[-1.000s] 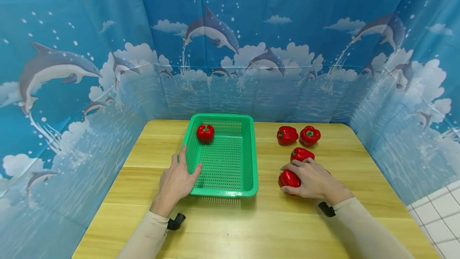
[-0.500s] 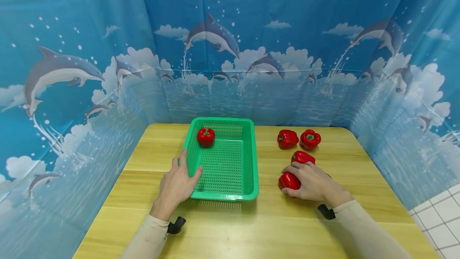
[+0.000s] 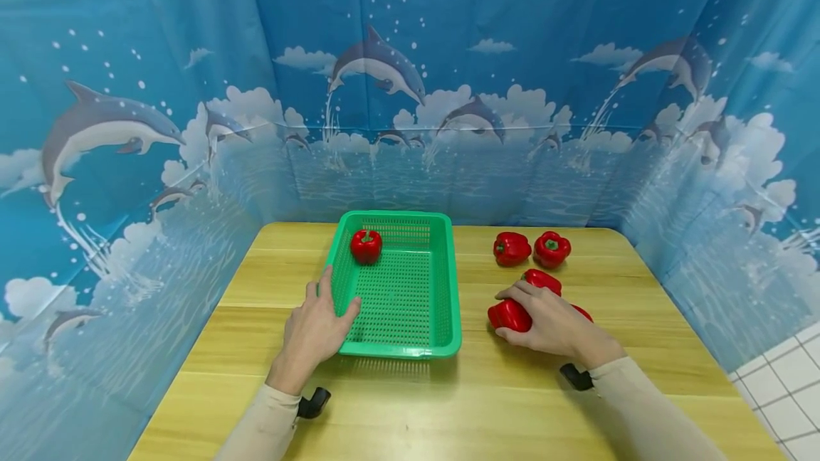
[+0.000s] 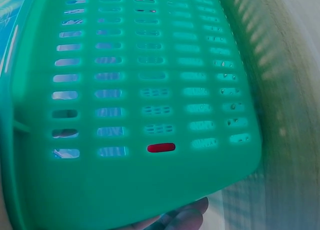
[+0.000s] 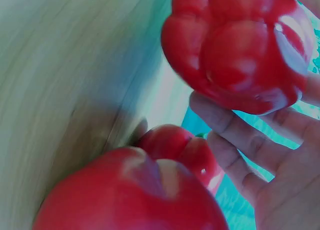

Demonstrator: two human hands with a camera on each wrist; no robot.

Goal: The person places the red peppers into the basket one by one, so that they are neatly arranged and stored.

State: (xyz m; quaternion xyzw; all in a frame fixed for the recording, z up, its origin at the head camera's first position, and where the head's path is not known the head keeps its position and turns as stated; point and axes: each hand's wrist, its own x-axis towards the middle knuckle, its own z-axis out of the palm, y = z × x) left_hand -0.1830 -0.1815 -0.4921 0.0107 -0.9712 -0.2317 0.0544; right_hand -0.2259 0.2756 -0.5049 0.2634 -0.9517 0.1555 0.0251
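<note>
My right hand (image 3: 551, 322) grips a red bell pepper (image 3: 509, 316) from above, right of the basket; the same bell pepper (image 5: 240, 50) fills the top of the right wrist view, against the fingers. Behind it another bell pepper (image 3: 543, 281) lies on its side, and one more bell pepper (image 3: 581, 312) is mostly hidden by the hand. At the left my left hand (image 3: 315, 329) holds the green plastic basket (image 3: 456, 304) by its side near the front corner, thumb over the rim. Some fingertips (image 4: 192, 217) show at the basket's lower edge in the left wrist view.
One red bell pepper (image 3: 366, 246) stands inside the basket at its back left corner. Two more bell peppers, one on its side (image 3: 512, 249) and one with its stem up (image 3: 552, 249), sit at the table's back right. A dolphin-print curtain (image 3: 410, 162) encloses the wooden table (image 3: 410, 411).
My right hand has shifted slightly left with the gripped bell pepper, uncovering part of the bell pepper behind the hand. The left hand and basket stay put; the head view tilted slightly.
</note>
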